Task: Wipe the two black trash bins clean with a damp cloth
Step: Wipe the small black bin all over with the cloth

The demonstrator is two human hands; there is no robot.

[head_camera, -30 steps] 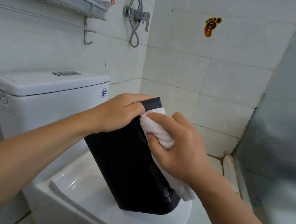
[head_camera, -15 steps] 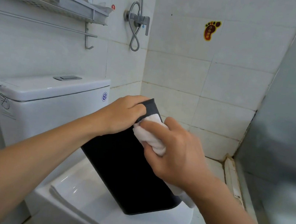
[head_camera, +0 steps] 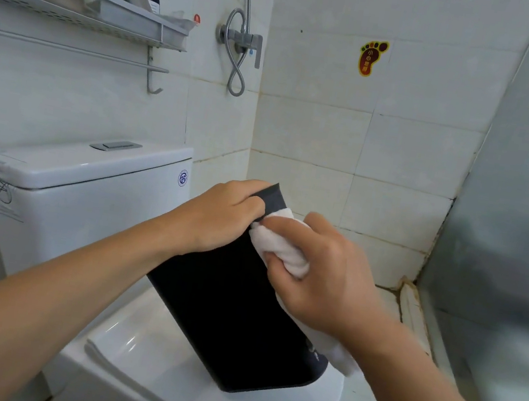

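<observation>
Left hand (head_camera: 219, 215) fingers curled over tilted bin (head_camera: 231, 313) rim – right hand (head_camera: 324, 275) fingers around cloth (head_camera: 280, 248)

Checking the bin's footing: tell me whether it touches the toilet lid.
Touching. The head view shows the tilted black bin resting its bottom edge on the toilet lid.
</observation>
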